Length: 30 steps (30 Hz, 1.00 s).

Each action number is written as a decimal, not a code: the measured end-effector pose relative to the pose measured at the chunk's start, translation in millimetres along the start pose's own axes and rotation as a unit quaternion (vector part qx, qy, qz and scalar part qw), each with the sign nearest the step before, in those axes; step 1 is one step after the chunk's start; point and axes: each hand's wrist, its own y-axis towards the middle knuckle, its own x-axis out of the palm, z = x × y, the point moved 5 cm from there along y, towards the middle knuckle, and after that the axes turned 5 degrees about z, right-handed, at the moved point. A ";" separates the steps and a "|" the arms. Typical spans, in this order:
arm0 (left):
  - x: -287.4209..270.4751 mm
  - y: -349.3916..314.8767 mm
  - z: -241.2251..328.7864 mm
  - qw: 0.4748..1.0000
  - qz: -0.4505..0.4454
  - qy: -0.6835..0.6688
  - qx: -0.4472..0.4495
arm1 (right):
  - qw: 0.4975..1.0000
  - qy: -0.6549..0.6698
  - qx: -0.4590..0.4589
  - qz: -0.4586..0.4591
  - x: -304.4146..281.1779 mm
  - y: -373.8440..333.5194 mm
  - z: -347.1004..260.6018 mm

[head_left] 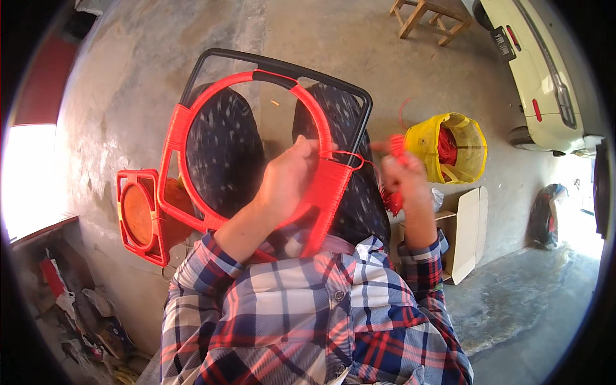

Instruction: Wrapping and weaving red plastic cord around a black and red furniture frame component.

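- Licence plate (504, 43): black ground, one row of light characters; mounts on rear of pale cream car (545, 77), upper right of view.
- Characters appear small, steeply slanted; hard to read exactly.

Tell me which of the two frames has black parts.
The large frame held in the left hand: its outer top bar and part of its ring are black. The other frame, at the far left, looks red throughout.
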 end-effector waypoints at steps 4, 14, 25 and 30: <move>-4.9 0.3 -2.8 1.000 0.015 -0.006 -0.006 | 0.984 -0.150 -0.045 -0.080 22.4 -4.8 8.7; -7.5 4.2 -4.5 1.000 -0.010 0.027 0.001 | 0.997 0.043 -0.041 0.040 -36.2 -17.1 12.5; -4.3 9.3 -1.9 0.998 -0.006 0.060 -0.003 | 0.997 0.049 -0.032 0.041 -39.6 -22.7 32.9; -8.6 10.5 -4.6 0.999 0.014 0.007 -0.037 | 0.999 -0.003 0.018 0.029 -30.2 -30.6 47.0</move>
